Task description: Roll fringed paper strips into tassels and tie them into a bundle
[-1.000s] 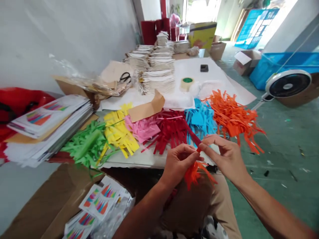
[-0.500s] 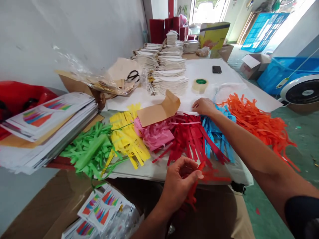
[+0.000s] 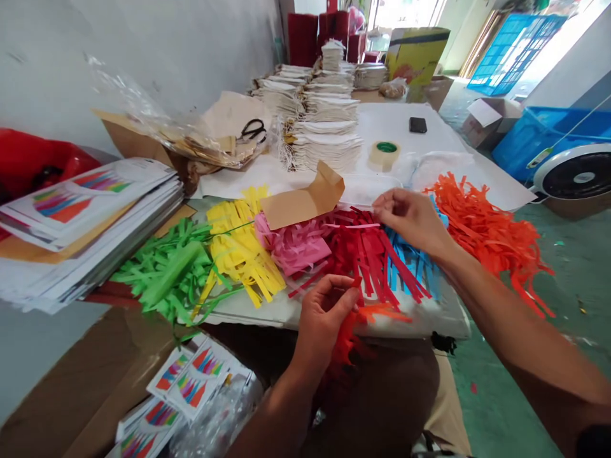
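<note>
My left hand [image 3: 329,308] is closed in a pinch on orange-red paper fringe [image 3: 346,343], which hangs down past the table's front edge. Farther back, my right hand [image 3: 408,216] has its thumb and fingertips close together above the dark red fringe [image 3: 363,254] and blue fringe [image 3: 413,261]; what is between them, if anything, is too small to tell. Left of these lie pink fringe [image 3: 303,249], yellow fringe [image 3: 243,248] and green fringe [image 3: 174,270]. Orange fringe [image 3: 491,229] is heaped at the right. A brown paper piece [image 3: 303,200] rests over the pink fringe.
Stacks of white strung bundles [image 3: 327,149] stand farther back, near a tape roll [image 3: 384,154], a phone [image 3: 417,124] and scissors [image 3: 252,130]. Printed sheets [image 3: 90,210] are piled left. A fan [image 3: 582,177] stands right; printed packets [image 3: 191,381] lie below the table's edge.
My left hand has moved slightly up and left with the orange-red fringe. My right hand has shifted right and turned, its fingers now bent over the table. The view has tilted a little.
</note>
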Motion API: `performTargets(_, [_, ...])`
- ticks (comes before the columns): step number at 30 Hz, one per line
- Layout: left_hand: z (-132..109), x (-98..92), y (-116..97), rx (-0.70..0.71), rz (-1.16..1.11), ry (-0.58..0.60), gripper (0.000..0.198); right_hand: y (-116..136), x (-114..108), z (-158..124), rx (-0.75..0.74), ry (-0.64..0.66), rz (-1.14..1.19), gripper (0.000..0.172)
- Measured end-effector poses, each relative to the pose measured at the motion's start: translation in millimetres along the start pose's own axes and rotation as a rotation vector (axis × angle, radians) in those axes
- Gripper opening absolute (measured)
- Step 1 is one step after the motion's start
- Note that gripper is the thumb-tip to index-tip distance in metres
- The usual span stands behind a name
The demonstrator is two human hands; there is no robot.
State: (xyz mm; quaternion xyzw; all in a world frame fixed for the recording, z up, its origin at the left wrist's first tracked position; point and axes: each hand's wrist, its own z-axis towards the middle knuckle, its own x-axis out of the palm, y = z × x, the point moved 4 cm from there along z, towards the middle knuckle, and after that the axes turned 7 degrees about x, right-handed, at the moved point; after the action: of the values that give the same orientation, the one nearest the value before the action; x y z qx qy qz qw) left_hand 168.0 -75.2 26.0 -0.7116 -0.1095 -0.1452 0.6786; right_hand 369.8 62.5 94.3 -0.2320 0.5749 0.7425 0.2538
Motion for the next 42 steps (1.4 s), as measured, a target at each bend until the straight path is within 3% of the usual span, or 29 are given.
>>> performTargets(2, [-4, 5.5, -6, 0.048, 0.055, -0.017, 0.017, 18, -6, -52, -0.059, 0.04, 0.183, 0.009])
performTargets(4, [-9, 13.6, -10, 0.078, 0.087, -0.002, 0.016, 29, -10, -98, -0.042, 0.078, 0.221, 0.007])
performTargets(8, [-21, 32.9, -14, 0.118, 0.116, 0.077, 0.015, 36, -17, -148, -0.034, 0.079, 0.282, 0.001])
performTargets(19, [-33, 66.4, -29, 0.31, 0.253, 0.193, 0.007, 22, -40, -171, -0.032, 0.06, 0.413, 0.007])
performTargets(32, [-44, 85.1, -33, 0.445, 0.406, 0.242, 0.005, 25, -59, -201, -0.094, -0.06, 0.285, 0.018])
performTargets(37, [-48, 89.8, -36, 0.58, 0.517, 0.25, 0.003, 25, -65, -207, -0.129, -0.056, 0.207, 0.019])
performTargets(42, [-50, 97.1, -38, 0.641, 0.567, 0.256, 0.004, 18, -68, -216, -0.079, -0.077, 0.24, 0.02])
